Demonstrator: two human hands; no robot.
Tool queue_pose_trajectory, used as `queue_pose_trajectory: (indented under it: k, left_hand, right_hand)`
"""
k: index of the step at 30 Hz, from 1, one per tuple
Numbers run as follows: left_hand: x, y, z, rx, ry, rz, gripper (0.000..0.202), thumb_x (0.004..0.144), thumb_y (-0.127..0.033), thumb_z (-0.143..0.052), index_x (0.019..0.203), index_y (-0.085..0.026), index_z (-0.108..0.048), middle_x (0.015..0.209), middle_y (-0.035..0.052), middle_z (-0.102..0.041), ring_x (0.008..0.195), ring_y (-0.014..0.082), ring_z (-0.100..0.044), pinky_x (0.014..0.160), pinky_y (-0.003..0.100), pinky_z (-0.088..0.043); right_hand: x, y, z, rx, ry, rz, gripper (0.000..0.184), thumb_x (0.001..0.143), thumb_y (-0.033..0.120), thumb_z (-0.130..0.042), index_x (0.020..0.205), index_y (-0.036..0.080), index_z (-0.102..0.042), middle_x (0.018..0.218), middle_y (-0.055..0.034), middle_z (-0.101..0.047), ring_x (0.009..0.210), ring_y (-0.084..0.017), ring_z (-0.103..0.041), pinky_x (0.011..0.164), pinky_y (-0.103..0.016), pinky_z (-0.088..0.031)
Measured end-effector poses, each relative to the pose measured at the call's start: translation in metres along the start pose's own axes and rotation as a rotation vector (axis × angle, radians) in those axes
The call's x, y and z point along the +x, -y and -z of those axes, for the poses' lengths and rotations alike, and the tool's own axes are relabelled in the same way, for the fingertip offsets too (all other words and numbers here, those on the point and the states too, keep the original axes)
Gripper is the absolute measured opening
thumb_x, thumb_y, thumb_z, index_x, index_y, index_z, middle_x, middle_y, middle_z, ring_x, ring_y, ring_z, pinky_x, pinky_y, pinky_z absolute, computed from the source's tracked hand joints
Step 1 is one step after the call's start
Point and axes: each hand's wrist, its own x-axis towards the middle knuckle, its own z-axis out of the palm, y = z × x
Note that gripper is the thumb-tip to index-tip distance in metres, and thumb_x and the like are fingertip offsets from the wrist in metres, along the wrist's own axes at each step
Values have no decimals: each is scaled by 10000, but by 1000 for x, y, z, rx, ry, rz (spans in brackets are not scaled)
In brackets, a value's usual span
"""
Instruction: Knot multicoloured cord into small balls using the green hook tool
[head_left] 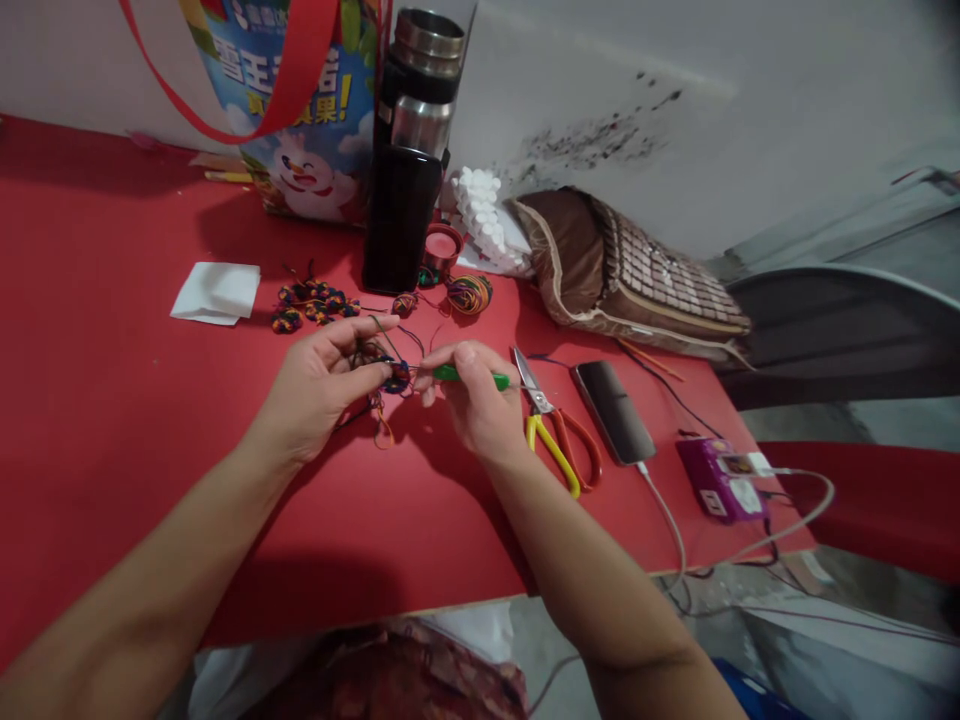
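Note:
My left hand (319, 380) pinches a small multicoloured crocheted piece (395, 376) between thumb and fingers, just above the red table (112, 420). Loose threads hang from the piece. My right hand (472, 400) grips a green-handled crochet hook (469, 375), whose tip points left into the piece. The two hands are almost touching at the middle of the table.
Scissors with yellow and orange handles (559, 440) lie right of my right hand, then a phone (613, 411) on a cable and a purple power bank (720, 480). Finished crocheted bits (311, 300), thread coils (469, 293), a black flask (405, 190), a printed bag (307, 110), a white tissue (217, 292) and a brown cushion (630, 270) stand behind.

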Motion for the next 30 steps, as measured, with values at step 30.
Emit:
queue_pose_trajectory:
  k: [30]
  left_hand:
    - [-2, -1, -3, 153, 7, -65, 487, 688, -123, -907, 1169, -155, -837, 808, -14, -690, 739, 119, -624, 683, 234, -542]
  right_hand:
    - [-3, 11, -1, -67, -23, 87, 316, 1045, 521, -718, 946, 252, -852, 756, 6, -787, 629, -123, -709, 622, -284, -579]
